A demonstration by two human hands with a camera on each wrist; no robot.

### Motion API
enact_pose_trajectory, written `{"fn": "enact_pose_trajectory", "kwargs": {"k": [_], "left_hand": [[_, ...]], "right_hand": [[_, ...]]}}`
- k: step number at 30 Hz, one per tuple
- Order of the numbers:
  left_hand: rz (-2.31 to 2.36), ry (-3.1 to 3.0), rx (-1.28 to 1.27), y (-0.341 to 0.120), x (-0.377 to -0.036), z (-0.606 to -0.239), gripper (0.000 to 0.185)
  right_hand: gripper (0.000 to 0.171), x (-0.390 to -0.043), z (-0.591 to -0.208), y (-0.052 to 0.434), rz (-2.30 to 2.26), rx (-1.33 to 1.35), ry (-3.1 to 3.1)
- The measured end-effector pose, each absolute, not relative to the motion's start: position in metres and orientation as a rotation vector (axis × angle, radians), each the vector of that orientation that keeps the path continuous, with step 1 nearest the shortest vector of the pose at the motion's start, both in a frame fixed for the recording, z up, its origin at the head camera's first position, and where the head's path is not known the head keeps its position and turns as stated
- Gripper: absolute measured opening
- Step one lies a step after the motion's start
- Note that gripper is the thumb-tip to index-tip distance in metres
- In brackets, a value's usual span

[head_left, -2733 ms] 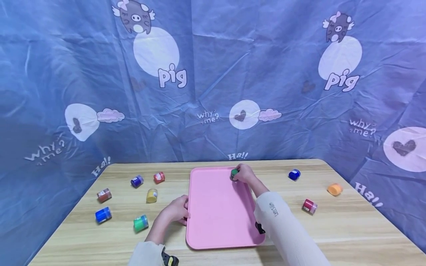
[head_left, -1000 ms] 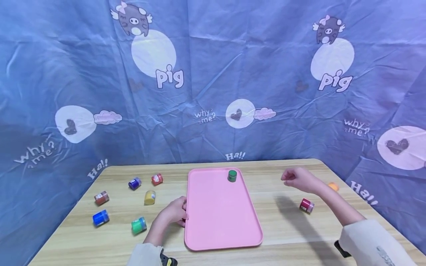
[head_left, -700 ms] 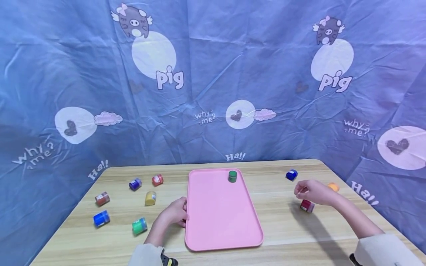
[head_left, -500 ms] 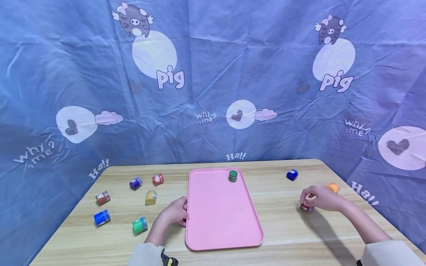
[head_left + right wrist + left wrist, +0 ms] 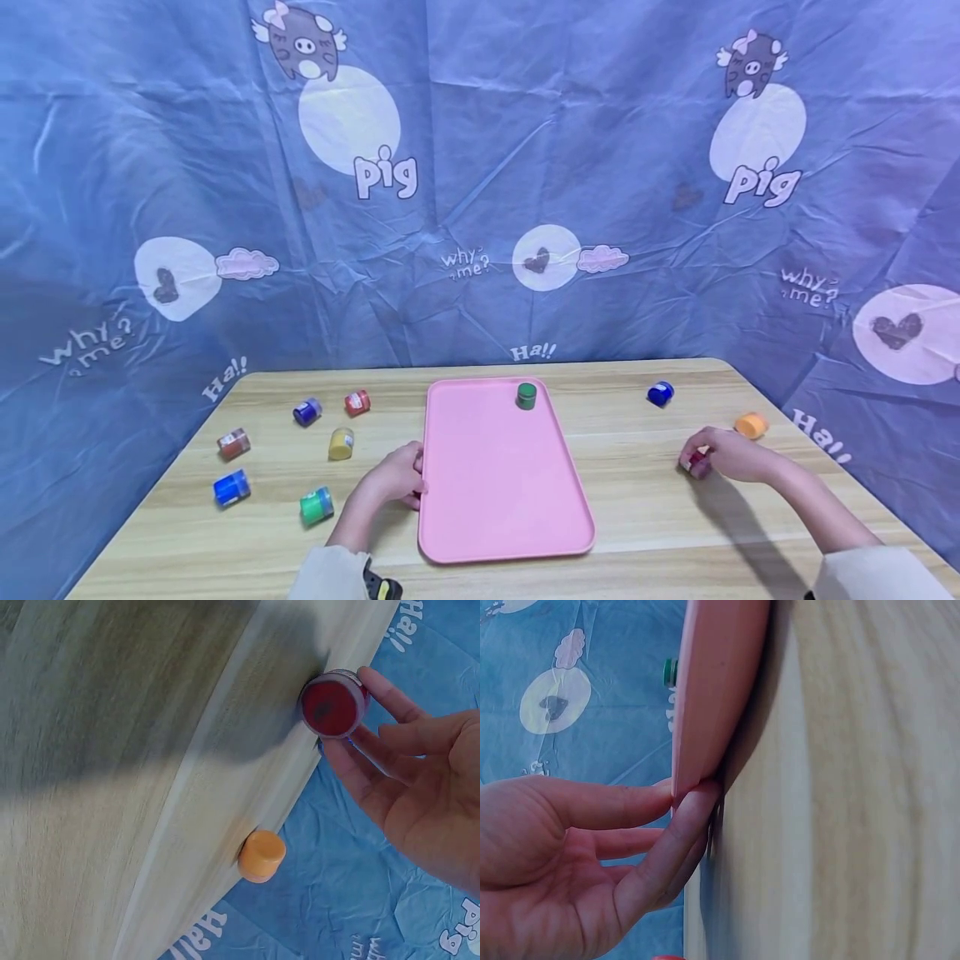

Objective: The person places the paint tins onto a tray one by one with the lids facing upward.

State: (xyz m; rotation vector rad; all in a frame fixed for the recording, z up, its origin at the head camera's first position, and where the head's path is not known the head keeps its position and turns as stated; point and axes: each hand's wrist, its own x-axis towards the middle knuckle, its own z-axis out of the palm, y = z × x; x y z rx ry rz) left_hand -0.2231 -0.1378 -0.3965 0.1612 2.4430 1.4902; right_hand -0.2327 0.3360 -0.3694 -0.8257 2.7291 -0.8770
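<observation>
A pink tray (image 5: 504, 483) lies on the wooden table, and a dark green paint jar (image 5: 527, 396) stands upright in its far right corner. My left hand (image 5: 395, 477) pinches the tray's left rim; in the left wrist view the thumb is on the rim's edge and the fingers (image 5: 667, 847) go underneath. At the right, my right hand (image 5: 731, 455) holds a dark red paint jar (image 5: 330, 707) that lies on its side. Thumb and fingers are around the jar's sides in the right wrist view. In the head view the hand covers part of it.
Beyond the right hand lie an orange jar (image 5: 752, 426) and a blue jar (image 5: 661, 393). Left of the tray are several scattered jars, among them a light green jar (image 5: 317, 506), a yellow jar (image 5: 341, 443) and a bright blue jar (image 5: 232, 488). A blue curtain (image 5: 480, 208) hangs behind the table.
My right hand has let go of the green jar in the tray's corner, moved right over the table, and come down to grip the red jar. The left hand stays at the tray's rim.
</observation>
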Motion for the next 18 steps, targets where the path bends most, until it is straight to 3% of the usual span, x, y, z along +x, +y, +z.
{"fn": "enact_pose_trajectory", "kwargs": {"k": [5, 13, 18], "left_hand": [[1.503, 2.436, 0.162, -0.1382, -0.2226, -0.3961, 0.045], [1.544, 2.419, 0.169, -0.1379, -0.2210, -0.3963, 0.045], [1.554, 2.408, 0.162, -0.1373, -0.2210, -0.3970, 0.045]], "right_hand": [[0.038, -0.2319, -0.3683, 0.3376, -0.628, -0.907, 2.917], [0.006, -0.2308, -0.3709, 0.3369, -0.505, -0.725, 2.988], [0.009, -0.2300, -0.3713, 0.3375, -0.487, -0.617, 3.011]]}}
